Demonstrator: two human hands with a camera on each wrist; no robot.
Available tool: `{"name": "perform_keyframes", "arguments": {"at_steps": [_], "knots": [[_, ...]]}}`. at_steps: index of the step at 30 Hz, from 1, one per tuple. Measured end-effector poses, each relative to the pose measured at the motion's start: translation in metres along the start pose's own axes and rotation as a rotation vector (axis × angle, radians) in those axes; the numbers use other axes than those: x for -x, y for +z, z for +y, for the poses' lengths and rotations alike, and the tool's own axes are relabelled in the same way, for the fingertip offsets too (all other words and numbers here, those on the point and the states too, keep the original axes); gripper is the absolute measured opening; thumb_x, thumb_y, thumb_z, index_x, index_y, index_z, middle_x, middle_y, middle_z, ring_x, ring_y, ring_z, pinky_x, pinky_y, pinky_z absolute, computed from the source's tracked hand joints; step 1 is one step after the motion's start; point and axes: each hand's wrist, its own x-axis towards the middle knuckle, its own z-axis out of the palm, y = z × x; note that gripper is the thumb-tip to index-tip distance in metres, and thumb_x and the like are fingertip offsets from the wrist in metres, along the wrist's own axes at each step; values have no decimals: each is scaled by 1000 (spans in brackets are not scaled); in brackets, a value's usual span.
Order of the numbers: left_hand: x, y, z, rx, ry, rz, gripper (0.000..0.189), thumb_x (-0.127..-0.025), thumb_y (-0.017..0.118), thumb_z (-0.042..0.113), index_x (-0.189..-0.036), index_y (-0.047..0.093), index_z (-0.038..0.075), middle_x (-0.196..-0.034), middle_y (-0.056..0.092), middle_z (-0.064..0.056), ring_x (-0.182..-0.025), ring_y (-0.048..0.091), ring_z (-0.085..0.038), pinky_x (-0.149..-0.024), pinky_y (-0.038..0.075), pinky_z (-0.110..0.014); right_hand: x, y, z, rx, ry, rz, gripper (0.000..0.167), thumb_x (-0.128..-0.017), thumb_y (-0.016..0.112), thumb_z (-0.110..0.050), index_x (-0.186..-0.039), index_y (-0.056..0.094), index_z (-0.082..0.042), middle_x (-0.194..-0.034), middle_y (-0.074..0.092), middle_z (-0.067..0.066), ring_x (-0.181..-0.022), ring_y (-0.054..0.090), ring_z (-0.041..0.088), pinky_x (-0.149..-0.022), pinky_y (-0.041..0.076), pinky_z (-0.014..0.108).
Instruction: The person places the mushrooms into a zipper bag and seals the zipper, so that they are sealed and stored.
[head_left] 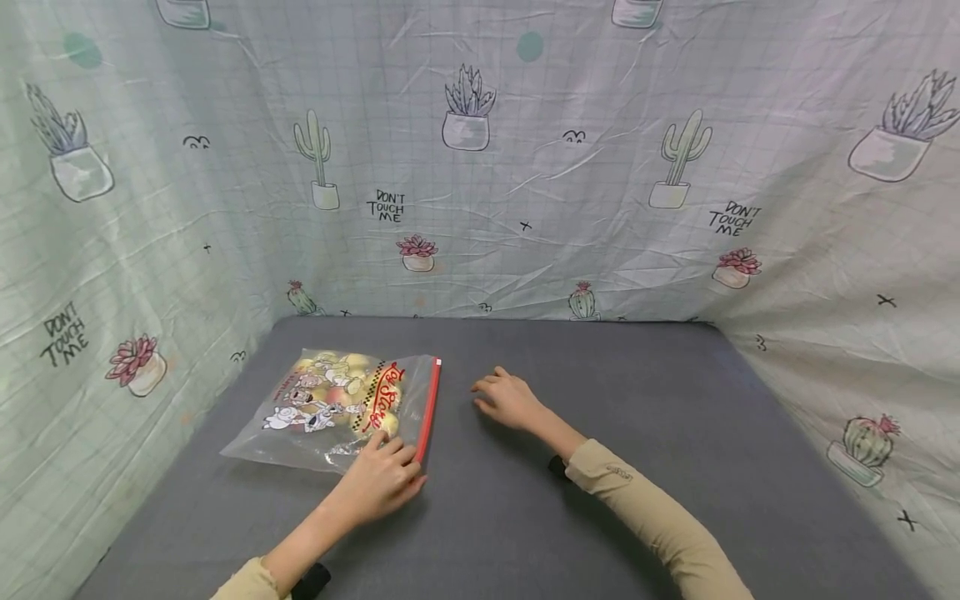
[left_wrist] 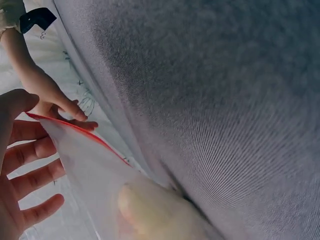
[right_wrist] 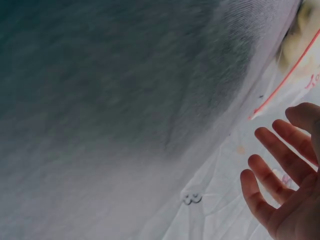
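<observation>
A clear plastic zip bag [head_left: 273, 442] lies on the grey table, printed with cartoon figures and red "Toy Story" lettering. Round yellowish things [head_left: 358, 363], one of them reddish, show through it; their kind is unclear. Along its right edge runs a red zip strip [head_left: 429, 408]. My left hand [head_left: 381, 479] is at the bag's near right corner, fingers spread. In the left wrist view, the strip's corner [left_wrist: 37, 116] lies between thumb and forefinger, without a visible firm pinch. To the right of the bag, my right hand [head_left: 510, 400] hovers over the table, fingers loosely bent and holding nothing.
The grey tabletop [head_left: 637, 375] extends to the right of the bag and behind it. A pale cloth [head_left: 525, 183] printed with potted cacti hangs along the back and both sides. Dark bands [head_left: 557, 467] sit at both wrists.
</observation>
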Motion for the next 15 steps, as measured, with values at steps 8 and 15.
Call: {"name": "perform_keyframes", "arguments": {"at_steps": [8, 15], "knots": [[-8, -8, -7, 36, -26, -10, 22, -69, 68, 36, -58, 57, 20, -61, 49, 7, -58, 47, -13, -61, 36, -31, 14, -4, 17, -12, 31, 65, 22, -82, 62, -22, -101, 66, -12, -98, 66, 0, -76, 48, 13, -53, 38, 20], [-28, -23, -25, 19, -15, 17, 20, -67, 69, 31, -59, 57, 19, -62, 50, 6, -60, 47, -13, -62, 36, -32, 21, -7, 29, -10, 70, 95, 27, -81, 62, -22, -105, 64, -11, -100, 66, 2, -78, 49, 15, -53, 37, 22]]}}
